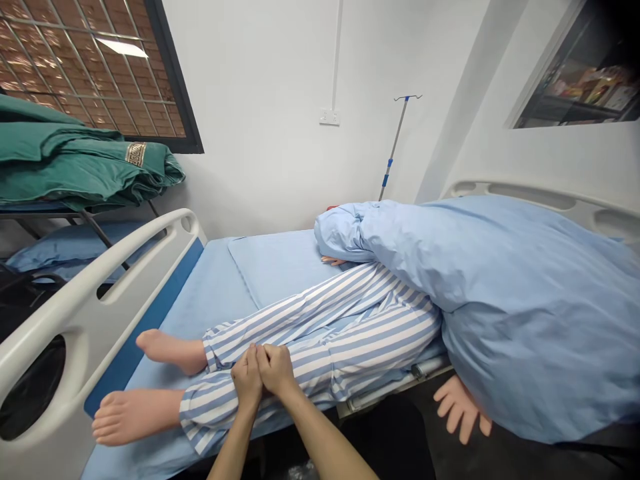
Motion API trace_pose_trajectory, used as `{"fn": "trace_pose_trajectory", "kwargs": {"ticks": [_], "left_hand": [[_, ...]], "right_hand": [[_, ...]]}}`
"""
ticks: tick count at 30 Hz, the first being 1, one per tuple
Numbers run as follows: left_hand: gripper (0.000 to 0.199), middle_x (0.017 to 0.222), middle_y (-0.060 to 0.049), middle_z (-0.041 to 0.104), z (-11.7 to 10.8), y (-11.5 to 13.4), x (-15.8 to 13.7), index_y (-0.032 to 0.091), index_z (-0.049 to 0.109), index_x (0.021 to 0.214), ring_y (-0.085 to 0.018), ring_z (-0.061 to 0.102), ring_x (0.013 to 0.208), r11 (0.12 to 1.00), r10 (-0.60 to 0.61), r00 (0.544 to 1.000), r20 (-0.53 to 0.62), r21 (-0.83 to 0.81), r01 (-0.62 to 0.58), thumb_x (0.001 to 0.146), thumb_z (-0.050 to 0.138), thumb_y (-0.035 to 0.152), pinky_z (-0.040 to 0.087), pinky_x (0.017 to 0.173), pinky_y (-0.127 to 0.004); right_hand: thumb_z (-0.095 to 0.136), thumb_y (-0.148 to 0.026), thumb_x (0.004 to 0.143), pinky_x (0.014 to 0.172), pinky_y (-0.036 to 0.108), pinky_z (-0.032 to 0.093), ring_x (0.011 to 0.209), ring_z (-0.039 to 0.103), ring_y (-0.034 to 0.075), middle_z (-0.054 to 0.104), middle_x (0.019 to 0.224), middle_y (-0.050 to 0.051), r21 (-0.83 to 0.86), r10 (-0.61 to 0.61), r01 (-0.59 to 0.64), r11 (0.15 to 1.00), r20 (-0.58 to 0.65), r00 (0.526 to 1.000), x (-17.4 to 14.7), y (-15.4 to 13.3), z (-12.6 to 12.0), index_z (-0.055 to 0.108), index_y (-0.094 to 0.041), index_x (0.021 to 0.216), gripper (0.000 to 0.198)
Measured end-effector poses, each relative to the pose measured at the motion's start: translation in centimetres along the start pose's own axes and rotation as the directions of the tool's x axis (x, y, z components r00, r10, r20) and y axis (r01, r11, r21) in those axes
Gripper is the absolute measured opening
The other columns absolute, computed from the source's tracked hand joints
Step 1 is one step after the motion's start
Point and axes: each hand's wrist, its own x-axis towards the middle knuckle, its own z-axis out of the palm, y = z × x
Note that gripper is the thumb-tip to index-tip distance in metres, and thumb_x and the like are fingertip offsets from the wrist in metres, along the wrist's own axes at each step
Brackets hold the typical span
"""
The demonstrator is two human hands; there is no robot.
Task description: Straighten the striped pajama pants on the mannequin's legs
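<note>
My left hand (pixel 247 377) and my right hand (pixel 276 369) are closed into fists, side by side with their knuckles touching. No object shows in either fist; their undersides are hidden. Both appear over the near lower leg of a manikin, in blue-and-white striped trousers (pixel 380 333); I cannot tell whether they touch the cloth. The manikin's bare near foot (pixel 137 417) and far foot (pixel 173 351) lie to the left. A light blue quilt (pixel 530 300) covers its upper body. One manikin hand (pixel 463 405) hangs past the bed's near edge, with another partly showing under the quilt.
A blue-sheeted bed (pixel 210 267) has a white footboard (pixel 120 267) at left and a headboard (pixel 530 193) at right. An IV pole (pixel 395 150) stands behind it. Folded green bedding (pixel 85 160) lies on another bed below the barred window (pixel 85 60).
</note>
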Motion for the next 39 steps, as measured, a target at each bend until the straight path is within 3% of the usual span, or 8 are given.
{"fn": "trace_pose_trajectory", "kwargs": {"ticks": [3,8,14,18,23,28,33,39], "left_hand": [[0.031,0.053,-0.002,0.054,0.1,0.7,0.3,0.015,0.050,0.053,-0.012,0.046,0.054,0.990,-0.062,0.998,0.012,-0.122,0.063,0.070,0.040,0.039,0.036,0.053,-0.023],[0.032,0.038,0.006,0.027,0.9,2.9,0.5,0.019,0.027,0.044,-0.007,0.028,0.040,0.947,-0.053,0.999,-0.012,-0.317,0.046,0.070,0.039,0.033,0.028,0.041,-0.020],[0.033,0.046,0.000,0.050,1.5,1.5,0.5,0.015,0.047,0.047,-0.011,0.042,0.049,0.998,-0.016,1.000,0.025,-0.053,0.017,0.070,0.039,0.038,0.033,0.049,-0.022],[0.038,0.051,-0.003,0.055,1.5,0.6,0.6,0.015,0.053,0.052,-0.013,0.046,0.052,0.999,0.001,0.999,0.048,0.044,-0.003,0.072,0.035,0.041,0.034,0.051,-0.022],[0.040,0.043,0.000,0.049,1.8,0.4,0.7,0.015,0.047,0.045,-0.011,0.041,0.047,0.999,-0.011,0.999,0.046,0.048,0.009,0.072,0.035,0.042,0.031,0.046,-0.021],[0.036,0.048,0.000,0.050,1.8,1.0,0.5,0.015,0.049,0.050,-0.011,0.041,0.050,1.000,0.007,0.999,0.042,-0.003,-0.007,0.072,0.037,0.041,0.033,0.050,-0.021],[0.036,0.039,0.004,0.031,2.4,3.7,-0.1,0.018,0.032,0.043,-0.008,0.031,0.043,0.993,-0.030,1.000,-0.001,-0.112,0.029,0.071,0.037,0.039,0.029,0.044,-0.021],[0.038,0.041,0.002,0.040,3.5,2.8,-0.7,0.016,0.040,0.046,-0.010,0.036,0.045,0.997,-0.036,0.999,0.007,-0.062,0.036,0.072,0.036,0.044,0.030,0.045,-0.021]], "right_hand": [[0.028,-0.030,0.082,0.048,0.020,0.023,0.046,0.040,0.008,0.051,0.047,0.000,-0.017,0.015,-0.015,1.000,-0.002,1.000,-0.2,0.5,0.4,0.051,-0.015,0.050,0.042],[0.023,-0.031,0.084,0.047,0.018,0.025,0.045,0.041,0.007,0.048,0.046,-0.001,0.160,0.044,-0.047,0.986,0.019,0.999,0.6,0.9,0.2,0.047,-0.015,0.048,0.047],[0.025,-0.030,0.083,0.045,0.019,0.024,0.046,0.038,0.008,0.046,0.046,-0.001,0.179,0.090,-0.079,0.981,-0.054,0.995,0.3,1.2,0.4,0.050,-0.015,0.051,0.043],[0.025,-0.031,0.083,0.045,0.019,0.024,0.046,0.039,0.008,0.048,0.047,-0.001,0.123,0.089,-0.084,0.989,-0.030,0.996,0.8,0.6,-0.1,0.050,-0.015,0.051,0.044],[0.024,-0.033,0.084,0.046,0.020,0.023,0.046,0.039,0.007,0.049,0.047,0.000,0.031,0.001,-0.001,1.000,0.001,1.000,1.7,0.2,-1.6,0.051,-0.015,0.051,0.046],[0.025,-0.031,0.084,0.047,0.021,0.022,0.046,0.041,0.008,0.052,0.049,0.000,-0.019,0.026,-0.026,0.999,-0.020,0.999,0.8,1.3,-1.4,0.051,-0.016,0.052,0.044],[0.023,-0.032,0.083,0.045,0.020,0.024,0.045,0.039,0.008,0.046,0.046,-0.001,0.152,0.089,-0.081,0.985,-0.047,0.995,0.9,2.1,-1.2,0.047,-0.016,0.049,0.046],[0.029,-0.030,0.081,0.043,0.020,0.024,0.044,0.035,0.008,0.041,0.044,-0.003,0.241,0.129,-0.101,0.965,-0.105,0.986,1.1,2.5,-1.2,0.045,-0.016,0.048,0.039]]}}
